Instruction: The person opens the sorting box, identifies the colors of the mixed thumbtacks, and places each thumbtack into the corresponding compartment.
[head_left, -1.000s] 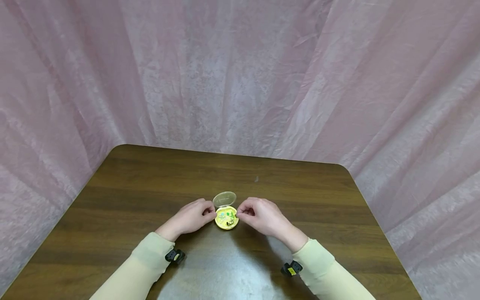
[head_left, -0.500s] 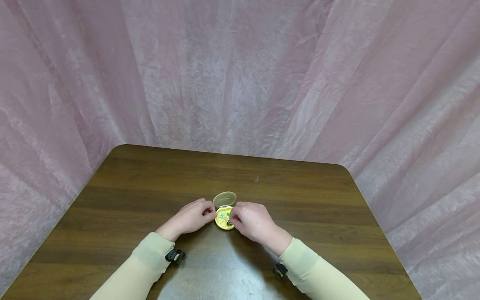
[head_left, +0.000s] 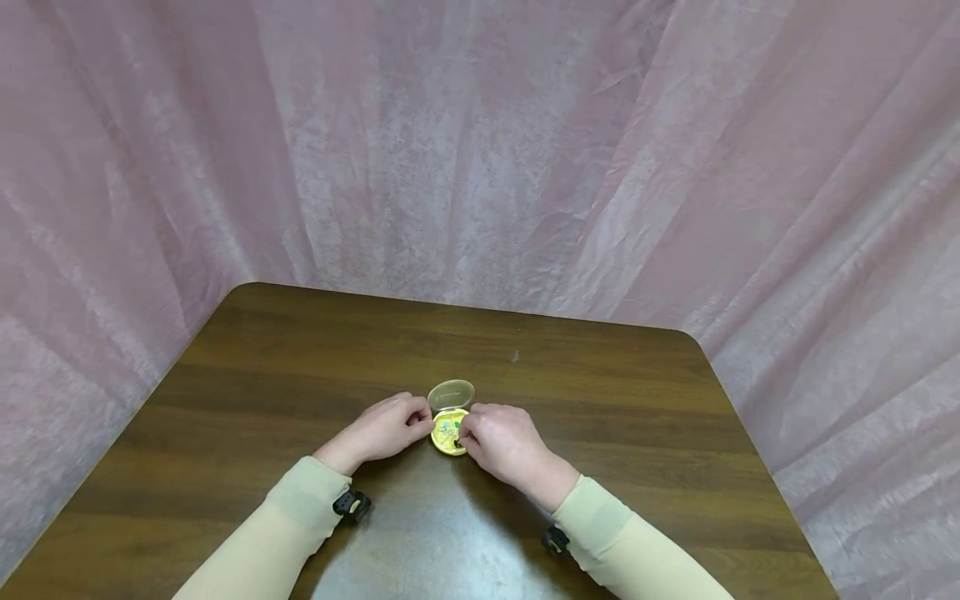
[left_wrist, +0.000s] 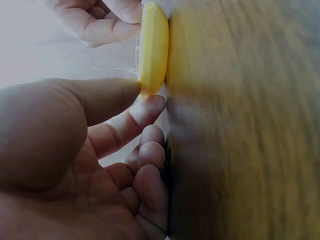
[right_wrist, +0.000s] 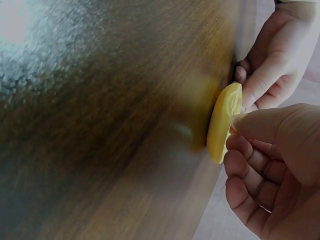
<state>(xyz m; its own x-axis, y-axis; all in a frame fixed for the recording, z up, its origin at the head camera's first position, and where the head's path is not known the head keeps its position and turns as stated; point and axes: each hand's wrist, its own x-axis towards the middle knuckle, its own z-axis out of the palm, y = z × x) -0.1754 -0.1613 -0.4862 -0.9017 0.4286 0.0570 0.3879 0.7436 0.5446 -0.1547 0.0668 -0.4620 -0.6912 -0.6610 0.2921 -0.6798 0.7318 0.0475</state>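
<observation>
A small round yellow pill box (head_left: 442, 442) rests on the table with its clear lid (head_left: 451, 394) tipped up at the back. Its divided inside holds several tiny light-blue, green and dark pieces, too small to name. My left hand (head_left: 388, 427) pinches the box's left rim; in the left wrist view the thumb lies on top and the index fingertip is low against the yellow side (left_wrist: 155, 50). My right hand (head_left: 504, 443) covers the box's right part, fingers curled, thumb and index tips together at the inside. Whether those tips hold a small piece is hidden.
The brown wooden table (head_left: 315, 350) has rounded far corners. Behind and beside it hang pink velvety curtains (head_left: 450, 167). A black wrist strap device (head_left: 352, 505) sits at the left cuff, another (head_left: 556, 540) at the right one.
My right hand has moved left from beside the box's right edge to over its right compartments, then stayed there. The left hand keeps its grip on the rim.
</observation>
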